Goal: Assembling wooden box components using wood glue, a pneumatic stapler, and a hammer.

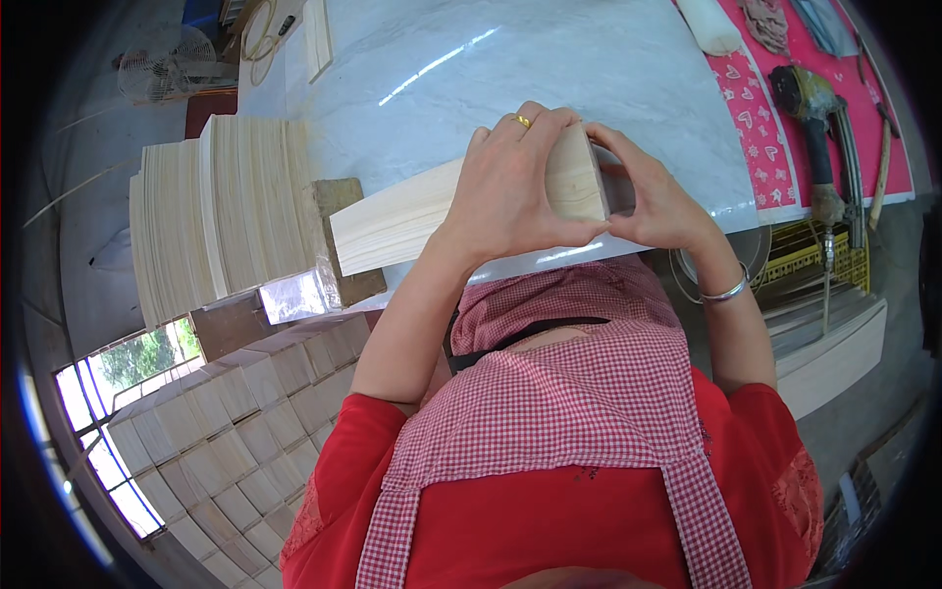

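A long pale wooden piece (397, 221) lies near the front edge of the glossy light table (412, 128), tilted slightly up to the right. Whether it is solid or a hollow box, I cannot tell. My left hand (505, 187) is closed over its right part, fingers over the far side and thumb along the near side. At the right end, my right hand (662, 201) curves around with fingertips at the far corner and thumb at the near one. A gap shows between that palm and the wood. The piece's left end sits beside a brown block (339, 211).
Thin wooden boards (231, 211) stand stacked left of the brown block. Many wooden pieces (235, 422) are piled below at left. A pneumatic nail gun (814, 128) lies on pink cloth at right, near a yellow crate (819, 250). A fan (167, 64) stands far left.
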`<state>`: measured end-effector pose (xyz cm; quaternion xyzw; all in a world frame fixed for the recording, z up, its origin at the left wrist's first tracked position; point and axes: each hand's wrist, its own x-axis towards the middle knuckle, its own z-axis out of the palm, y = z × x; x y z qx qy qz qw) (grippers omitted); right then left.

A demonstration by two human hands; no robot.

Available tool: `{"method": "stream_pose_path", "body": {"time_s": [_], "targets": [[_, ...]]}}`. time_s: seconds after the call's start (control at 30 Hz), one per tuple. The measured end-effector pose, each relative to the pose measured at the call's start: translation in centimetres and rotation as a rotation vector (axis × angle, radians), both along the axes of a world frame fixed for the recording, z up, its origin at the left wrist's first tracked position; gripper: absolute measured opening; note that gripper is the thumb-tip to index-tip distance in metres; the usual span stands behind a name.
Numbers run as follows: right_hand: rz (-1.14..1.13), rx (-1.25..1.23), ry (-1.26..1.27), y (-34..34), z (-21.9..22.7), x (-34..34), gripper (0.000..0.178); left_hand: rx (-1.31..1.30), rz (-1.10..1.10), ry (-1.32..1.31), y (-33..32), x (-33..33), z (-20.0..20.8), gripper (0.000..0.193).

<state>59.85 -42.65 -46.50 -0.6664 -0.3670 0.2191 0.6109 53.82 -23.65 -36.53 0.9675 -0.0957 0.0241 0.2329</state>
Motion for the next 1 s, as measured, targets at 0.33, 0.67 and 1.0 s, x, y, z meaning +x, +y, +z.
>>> {"method": "stream_pose_path", "body": {"time_s": [0.33,0.67,1.0], "targets": [[-0.166,0.001,-0.088,-0.3,1.9,-2.2,0.093,0.023,-0.001,-0.013,0.0,0.2,-0.3,0.087],[-0.196,0.123,-0.098,-0.1,3.1,-4.5,0.09,-0.01,0.014,-0.014,-0.3,0.2,-0.4,0.086],[-0.246,0.099,-0.077,-2.3,3.7,-7.3,0.081,0.001,0.003,-0.025,-0.3,0.2,-0.4,0.084]]}}
